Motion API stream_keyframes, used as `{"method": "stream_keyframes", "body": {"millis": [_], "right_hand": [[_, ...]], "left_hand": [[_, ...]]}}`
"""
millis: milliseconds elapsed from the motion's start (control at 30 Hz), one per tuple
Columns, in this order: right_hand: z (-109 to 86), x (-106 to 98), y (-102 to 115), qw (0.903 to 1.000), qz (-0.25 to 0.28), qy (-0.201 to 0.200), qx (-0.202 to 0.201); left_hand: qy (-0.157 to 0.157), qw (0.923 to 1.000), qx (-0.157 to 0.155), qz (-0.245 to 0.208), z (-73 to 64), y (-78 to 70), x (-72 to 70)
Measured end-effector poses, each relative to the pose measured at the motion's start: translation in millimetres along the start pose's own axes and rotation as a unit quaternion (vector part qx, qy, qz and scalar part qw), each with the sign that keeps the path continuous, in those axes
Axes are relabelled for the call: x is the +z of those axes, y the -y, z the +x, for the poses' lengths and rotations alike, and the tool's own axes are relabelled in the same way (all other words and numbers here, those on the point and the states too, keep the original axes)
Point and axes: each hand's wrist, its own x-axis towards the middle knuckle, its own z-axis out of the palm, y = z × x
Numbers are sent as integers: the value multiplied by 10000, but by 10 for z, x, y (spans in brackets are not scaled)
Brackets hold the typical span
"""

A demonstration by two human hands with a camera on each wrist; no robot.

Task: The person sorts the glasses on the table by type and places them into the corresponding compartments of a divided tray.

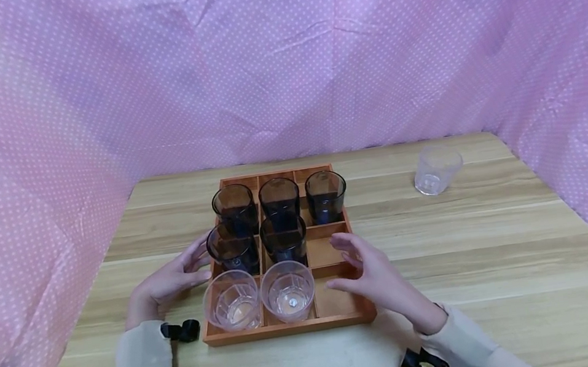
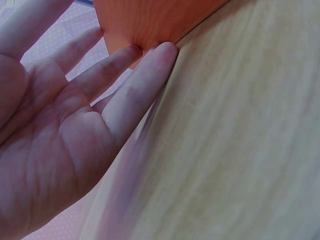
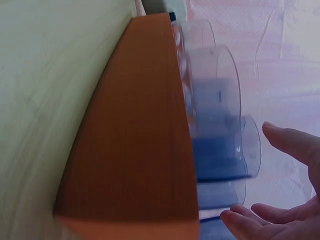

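A wooden box divided into compartments stands on the table. Several dark tinted cups fill its back row and the left and middle of the centre row. Two clear cups, one front left and one front middle, occupy the front row. My left hand has its extended fingertips against the box's left side, low near the tabletop. Over the right compartments my right hand hovers with thumb and fingers spread, holding nothing; the right wrist view shows it beside the cups.
Another clear cup stands apart at the table's back right. Pink dotted cloth hangs round the back and sides of the wooden table. Black straps show at both wrists.
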Motion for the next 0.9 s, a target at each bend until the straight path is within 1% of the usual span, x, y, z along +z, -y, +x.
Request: {"method": "stream_keyframes", "body": {"millis": [100, 200, 333, 500, 733, 900], "right_hand": [[15, -69, -43, 9998, -101, -124, 92], [32, -132, -95, 9995, -11, -231, 204], [43, -214, -146, 9990, 119, -336, 268], [60, -312, -196, 9980, 25, -528, 342], [68, -474, -295, 9961, -64, -801, 376], [47, -596, -349, 9945, -135, -925, 464]], "left_hand": [[102, 9998, 196, 28, 12, 22, -16], [155, 9994, 310, 49, 21, 43, -20], [143, 9995, 257, 77, 15, 48, -15], [129, 9995, 260, 115, 11, 59, -22], [172, 9992, 373, 24, 16, 60, -20], [158, 9992, 351, 51, 14, 45, -22]]}}
